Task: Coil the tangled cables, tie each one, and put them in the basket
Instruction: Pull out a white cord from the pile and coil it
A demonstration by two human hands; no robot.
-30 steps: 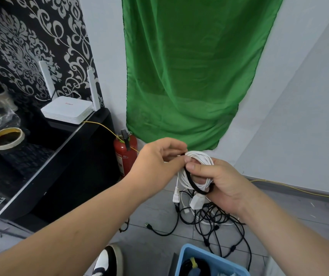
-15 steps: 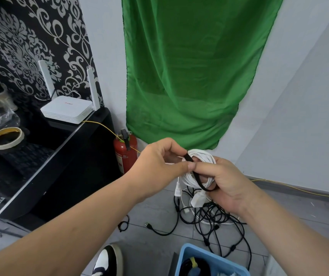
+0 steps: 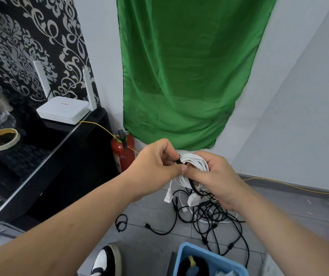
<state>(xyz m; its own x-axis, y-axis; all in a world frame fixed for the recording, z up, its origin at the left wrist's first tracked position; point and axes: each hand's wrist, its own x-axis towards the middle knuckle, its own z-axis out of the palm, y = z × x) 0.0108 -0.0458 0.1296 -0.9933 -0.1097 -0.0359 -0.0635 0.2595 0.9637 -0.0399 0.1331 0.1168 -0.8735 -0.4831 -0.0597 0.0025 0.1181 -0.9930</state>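
A coiled white cable [image 3: 194, 163] is held up at chest height, its two white plugs hanging below. My right hand [image 3: 217, 177] grips the coil from the right. A black tie strap [image 3: 193, 186] runs round the coil, and my left hand [image 3: 157, 166] pinches its upper end at the coil's left side. Below on the floor lies a tangle of black cables [image 3: 209, 216]. The blue basket [image 3: 181, 253] sits at the bottom edge, with a coiled black cable bound by a yellow tie inside.
A black cabinet [image 3: 40, 172] on the left carries a white router [image 3: 64, 112] and a tape roll [image 3: 1, 139]. A red fire extinguisher [image 3: 122, 152] stands by the wall under a green cloth. A thin yellow wire runs along the floor. My shoe [image 3: 105, 261] is near the basket.
The black strap's free end has been brought up over the coil's left side, where my left fingers now pinch it. Both hands stayed nearly in place.
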